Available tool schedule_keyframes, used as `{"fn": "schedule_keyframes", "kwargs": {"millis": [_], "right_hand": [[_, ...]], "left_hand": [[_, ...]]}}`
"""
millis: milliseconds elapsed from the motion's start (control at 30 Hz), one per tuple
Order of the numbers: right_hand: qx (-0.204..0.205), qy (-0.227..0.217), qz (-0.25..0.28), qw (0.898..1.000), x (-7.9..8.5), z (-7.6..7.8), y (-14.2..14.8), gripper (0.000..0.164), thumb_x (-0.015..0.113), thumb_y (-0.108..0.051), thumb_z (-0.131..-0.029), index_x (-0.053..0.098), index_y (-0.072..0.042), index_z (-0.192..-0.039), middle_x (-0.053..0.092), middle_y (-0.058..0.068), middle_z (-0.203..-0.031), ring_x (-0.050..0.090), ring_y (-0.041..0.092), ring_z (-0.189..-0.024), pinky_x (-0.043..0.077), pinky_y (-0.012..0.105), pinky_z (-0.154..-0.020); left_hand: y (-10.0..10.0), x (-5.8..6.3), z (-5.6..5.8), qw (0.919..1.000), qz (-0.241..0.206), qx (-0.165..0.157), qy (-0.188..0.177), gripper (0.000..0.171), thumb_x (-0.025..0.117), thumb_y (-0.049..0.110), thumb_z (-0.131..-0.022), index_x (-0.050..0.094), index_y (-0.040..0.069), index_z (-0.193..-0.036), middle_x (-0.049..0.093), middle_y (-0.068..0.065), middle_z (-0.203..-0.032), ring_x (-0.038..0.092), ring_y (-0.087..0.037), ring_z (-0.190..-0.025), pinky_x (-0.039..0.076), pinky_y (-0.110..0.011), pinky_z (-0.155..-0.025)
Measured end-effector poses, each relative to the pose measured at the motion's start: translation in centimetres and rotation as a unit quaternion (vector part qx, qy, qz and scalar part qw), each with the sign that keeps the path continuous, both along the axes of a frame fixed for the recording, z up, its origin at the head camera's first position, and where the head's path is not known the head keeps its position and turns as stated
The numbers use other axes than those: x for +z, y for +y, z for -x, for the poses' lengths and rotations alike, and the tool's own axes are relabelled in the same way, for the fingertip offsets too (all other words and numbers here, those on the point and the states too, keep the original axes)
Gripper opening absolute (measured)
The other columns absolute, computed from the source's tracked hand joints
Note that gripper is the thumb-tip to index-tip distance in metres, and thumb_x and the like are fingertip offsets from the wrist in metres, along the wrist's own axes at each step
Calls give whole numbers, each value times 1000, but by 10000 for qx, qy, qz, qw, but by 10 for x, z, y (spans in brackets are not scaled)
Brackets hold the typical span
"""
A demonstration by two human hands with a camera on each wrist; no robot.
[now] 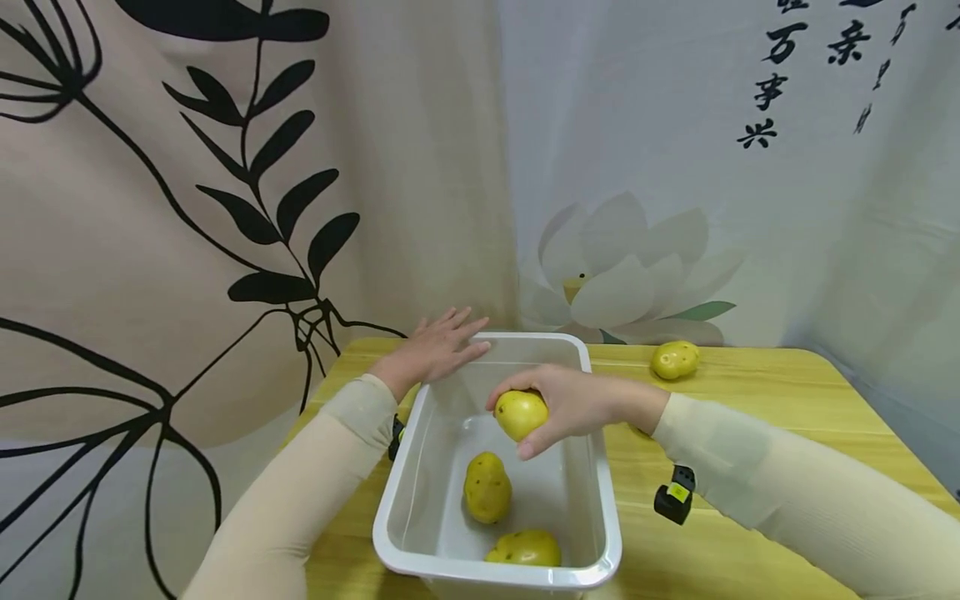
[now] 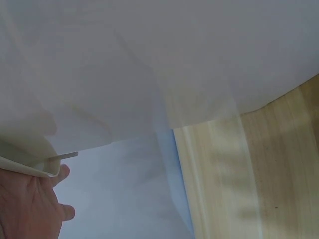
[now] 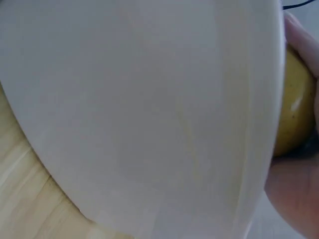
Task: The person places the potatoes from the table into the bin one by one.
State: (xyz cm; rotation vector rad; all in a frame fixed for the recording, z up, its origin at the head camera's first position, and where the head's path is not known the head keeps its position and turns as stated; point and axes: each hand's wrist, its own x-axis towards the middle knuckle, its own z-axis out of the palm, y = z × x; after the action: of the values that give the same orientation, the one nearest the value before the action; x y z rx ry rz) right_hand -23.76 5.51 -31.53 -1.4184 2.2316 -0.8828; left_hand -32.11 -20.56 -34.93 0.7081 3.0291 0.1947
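My right hand (image 1: pixel 566 402) grips a yellow potato (image 1: pixel 520 415) between thumb and fingers, over the inside of a deep white plastic bin (image 1: pixel 384 533). In the right wrist view the bin's wall hides part of that potato (image 3: pixel 295 107). Two more potatoes lie on the bin's floor, one near the middle (image 1: pixel 487 487) and one at the near wall (image 1: pixel 527 547). My left hand (image 1: pixel 435 348) rests at the bin's far left corner, its fingers stretched out. The left wrist view shows this hand (image 2: pixel 32 204) right at the rim.
Another potato (image 1: pixel 675 359) sits near the back edge of the yellow wooden table (image 1: pixel 750 500), right of the bin. A curtain (image 1: pixel 427 167) with printed plants and writing hangs close behind the table. My right sleeve (image 1: pixel 787 475) crosses over the table's right part.
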Motion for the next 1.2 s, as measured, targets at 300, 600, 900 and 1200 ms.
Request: {"fn": "schedule_keyframes", "kwargs": {"millis": [300,600,900,1200], "right_hand": [[170,190,-772,9967,2,4,-11,53,80,-46,-76,59,-30,-122,61,-12,-92,56,8,-81,47,27,-70],[386,-125,-1464,9884,9,9,-22,53,79,-44,-77,59,-29,-123,61,-12,-97,56,8,-81,48,26,-71],[951,-898,-2295,9645,10,9,-46,45,77,-47,-77,61,-31,-116,63,-9,-100,60,8,-89,51,27,-77],[1036,-1959,-2185,9504,13,7,-62,37,75,-35,-81,61,-28,-114,63,-2,-104,61,12,-93,53,30,-81]], "left_hand": [[-1,-2,2,10000,78,-30,39,74,15,74,-92,21,34,-154,8,-2,-161,3,-30,-147,4,-65,-110],[0,-1,1,9999,78,-65,64,71,16,74,-92,21,37,-153,12,-3,-161,4,-29,-147,5,-64,-111],[1,0,-1,10000,11,-92,34,70,18,72,-93,21,36,-153,11,-3,-161,5,-30,-147,5,-65,-110],[-1,1,0,10000,-24,-28,16,72,18,73,-93,22,35,-153,11,-3,-161,1,-26,-147,5,-64,-111]]}}
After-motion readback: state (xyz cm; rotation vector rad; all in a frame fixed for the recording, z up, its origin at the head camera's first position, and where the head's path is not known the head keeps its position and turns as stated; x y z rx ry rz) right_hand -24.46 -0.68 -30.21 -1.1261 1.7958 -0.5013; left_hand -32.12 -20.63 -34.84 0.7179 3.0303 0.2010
